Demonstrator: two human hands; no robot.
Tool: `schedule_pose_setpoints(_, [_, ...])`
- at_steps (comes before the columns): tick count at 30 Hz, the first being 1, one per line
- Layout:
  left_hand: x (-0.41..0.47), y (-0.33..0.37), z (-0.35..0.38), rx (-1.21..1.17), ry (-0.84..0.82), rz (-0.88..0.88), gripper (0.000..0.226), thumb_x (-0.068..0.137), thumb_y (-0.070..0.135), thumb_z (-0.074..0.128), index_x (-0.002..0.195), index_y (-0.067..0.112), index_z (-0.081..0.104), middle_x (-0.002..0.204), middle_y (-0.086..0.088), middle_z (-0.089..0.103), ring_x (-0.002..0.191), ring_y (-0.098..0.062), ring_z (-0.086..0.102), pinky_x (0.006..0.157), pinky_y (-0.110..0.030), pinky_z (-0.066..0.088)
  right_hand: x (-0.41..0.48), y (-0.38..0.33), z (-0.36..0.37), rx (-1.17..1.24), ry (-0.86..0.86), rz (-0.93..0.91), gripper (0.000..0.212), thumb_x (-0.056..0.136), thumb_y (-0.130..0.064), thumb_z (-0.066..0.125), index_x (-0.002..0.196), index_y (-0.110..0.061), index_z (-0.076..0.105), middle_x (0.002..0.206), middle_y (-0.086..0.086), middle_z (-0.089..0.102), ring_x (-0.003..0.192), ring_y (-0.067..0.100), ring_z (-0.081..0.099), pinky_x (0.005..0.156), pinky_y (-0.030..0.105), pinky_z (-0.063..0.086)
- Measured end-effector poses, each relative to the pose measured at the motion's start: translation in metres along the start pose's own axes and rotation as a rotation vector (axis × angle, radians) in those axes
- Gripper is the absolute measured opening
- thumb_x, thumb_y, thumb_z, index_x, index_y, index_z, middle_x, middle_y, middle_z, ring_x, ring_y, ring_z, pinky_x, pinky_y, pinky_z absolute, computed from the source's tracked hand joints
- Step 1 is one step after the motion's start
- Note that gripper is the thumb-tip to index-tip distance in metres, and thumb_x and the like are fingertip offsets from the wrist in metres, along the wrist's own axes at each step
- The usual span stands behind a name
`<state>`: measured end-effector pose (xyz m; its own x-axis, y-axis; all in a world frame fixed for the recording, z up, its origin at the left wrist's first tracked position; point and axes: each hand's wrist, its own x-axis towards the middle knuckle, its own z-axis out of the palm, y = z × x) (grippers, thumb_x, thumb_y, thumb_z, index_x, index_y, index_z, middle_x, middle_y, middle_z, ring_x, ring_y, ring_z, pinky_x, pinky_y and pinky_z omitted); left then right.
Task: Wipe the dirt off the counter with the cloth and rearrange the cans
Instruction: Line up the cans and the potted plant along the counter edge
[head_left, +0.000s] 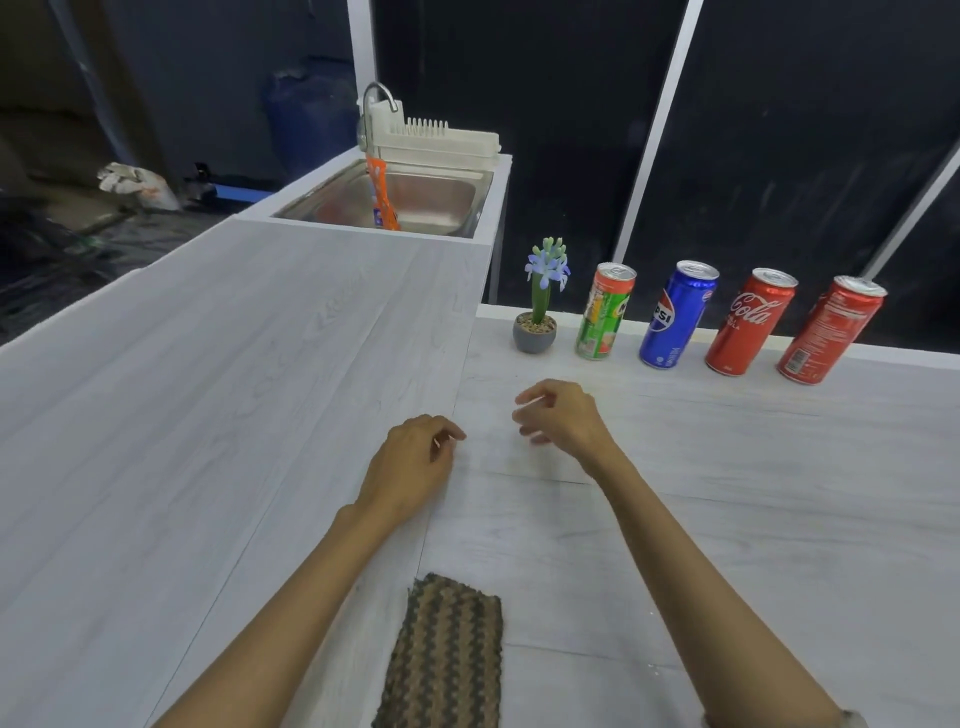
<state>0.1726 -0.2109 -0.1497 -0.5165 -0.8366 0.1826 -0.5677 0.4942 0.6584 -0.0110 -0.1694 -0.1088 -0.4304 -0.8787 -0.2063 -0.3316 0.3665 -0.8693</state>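
Observation:
A brown and dark woven cloth (444, 657) lies flat on the white counter (260, 389) near its front edge, between my forearms. Several cans stand in a row along the back edge: a green and orange can (602, 312), a blue Pepsi can (675, 317), a red Coca-Cola can (748, 322) and another red can (828, 332). My left hand (410, 462) hovers over the counter's middle with fingers loosely curled, holding nothing. My right hand (558, 413) is just to its right, also loosely curled and empty. Both hands are well short of the cans.
A small grey pot with a purple flower (537, 306) stands left of the cans. Farther back are a steel sink (405, 197) with an orange bottle (382, 195) in it, a tap and a white dish rack (431, 137). Dark panels rise behind the counter.

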Motion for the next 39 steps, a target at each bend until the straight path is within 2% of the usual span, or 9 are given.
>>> schedule_pose_setpoints(5, [-0.066,0.018,-0.020,0.083,-0.308,-0.145,0.028,0.087,0.041,0.055,0.104,0.021,0.065,0.096,0.002,0.064,0.083,-0.010,0.057,0.074,-0.022,0.046,-0.084,-0.002,0.011,-0.359,-0.560,0.086,0.035,0.078,-0.032,0.072,0.106,-0.013,0.062,0.091,0.001,0.068,0.070,0.006,0.064,0.058,0.016,0.051])
schedule_pose_setpoints(12, [-0.111,0.032,-0.021,0.232,-0.398,-0.271,0.053,0.078,0.043,0.066,0.120,0.016,0.052,0.117,-0.004,0.055,0.094,-0.012,0.048,0.077,-0.020,0.038,-0.134,0.020,0.034,-0.506,-0.536,-0.052,0.052,0.068,-0.029,0.079,0.113,-0.014,0.056,0.098,-0.001,0.053,0.087,0.016,0.055,0.074,0.027,0.049])
schedule_pose_setpoints(15, [-0.129,0.042,-0.020,0.147,-0.272,-0.309,0.042,0.079,0.038,0.067,0.112,0.016,0.054,0.110,-0.005,0.052,0.092,-0.012,0.045,0.074,-0.018,0.035,-0.142,0.023,0.035,-0.459,-0.497,-0.161,0.026,0.071,-0.023,0.074,0.092,-0.011,0.064,0.084,-0.001,0.056,0.075,0.012,0.051,0.064,0.023,0.042])
schedule_pose_setpoints(18, [-0.159,0.049,-0.033,-0.145,-0.068,-0.338,0.026,0.077,0.034,0.070,0.096,0.023,0.056,0.095,0.005,0.057,0.087,-0.009,0.053,0.063,-0.009,0.038,-0.152,0.022,0.033,-0.132,-0.541,-0.229,0.012,0.074,-0.017,0.071,0.077,-0.020,0.059,0.083,0.001,0.062,0.077,0.012,0.056,0.065,0.021,0.043])
schedule_pose_setpoints(22, [-0.216,0.061,-0.064,-0.570,0.248,-0.426,0.022,0.073,0.026,0.075,0.085,0.023,0.057,0.091,-0.007,0.071,0.082,-0.015,0.065,0.074,-0.026,0.053,-0.180,0.011,0.045,0.192,-0.825,-0.204,0.035,0.072,-0.020,0.077,0.102,-0.023,0.061,0.107,0.004,0.070,0.098,0.017,0.067,0.075,0.026,0.056])
schedule_pose_setpoints(28, [-0.314,0.060,-0.101,-0.791,0.664,-0.641,0.033,0.065,0.029,0.079,0.090,0.016,0.061,0.074,0.000,0.074,0.070,-0.012,0.072,0.055,-0.026,0.058,-0.244,0.001,0.105,0.156,-1.080,-0.259,0.032,0.076,-0.026,0.074,0.107,-0.020,0.068,0.102,0.002,0.074,0.094,0.017,0.070,0.073,0.024,0.056])
schedule_pose_setpoints(33, [-0.409,0.034,-0.107,-0.939,0.667,-0.861,0.020,0.070,0.014,0.076,0.083,0.026,0.066,0.072,0.012,0.075,0.066,-0.001,0.069,0.051,-0.016,0.053,-0.298,0.017,0.177,0.104,-1.152,-0.133,0.039,0.078,-0.016,0.072,0.115,-0.010,0.060,0.109,0.012,0.070,0.098,0.025,0.068,0.085,0.038,0.056])
schedule_pose_setpoints(36, [-0.460,0.008,-0.093,-1.071,0.812,-0.973,0.039,0.070,-0.008,0.070,0.106,0.006,0.061,0.101,-0.007,0.071,0.080,-0.013,0.069,0.057,-0.020,0.055,-0.326,0.036,0.220,0.100,-1.213,0.008,0.024,0.083,-0.008,0.065,0.107,-0.009,0.063,0.101,0.006,0.070,0.091,0.020,0.067,0.087,0.041,0.052])
schedule_pose_setpoints(39, [-0.494,-0.015,-0.076,-1.082,0.990,-1.088,0.049,0.072,-0.012,0.066,0.120,-0.004,0.054,0.106,-0.014,0.067,0.089,-0.022,0.065,0.072,-0.027,0.057,-0.348,0.052,0.260,0.084,-1.211,0.105,0.024,0.085,-0.003,0.060,0.109,-0.004,0.059,0.095,0.008,0.065,0.079,0.013,0.063,0.074,0.031,0.052])
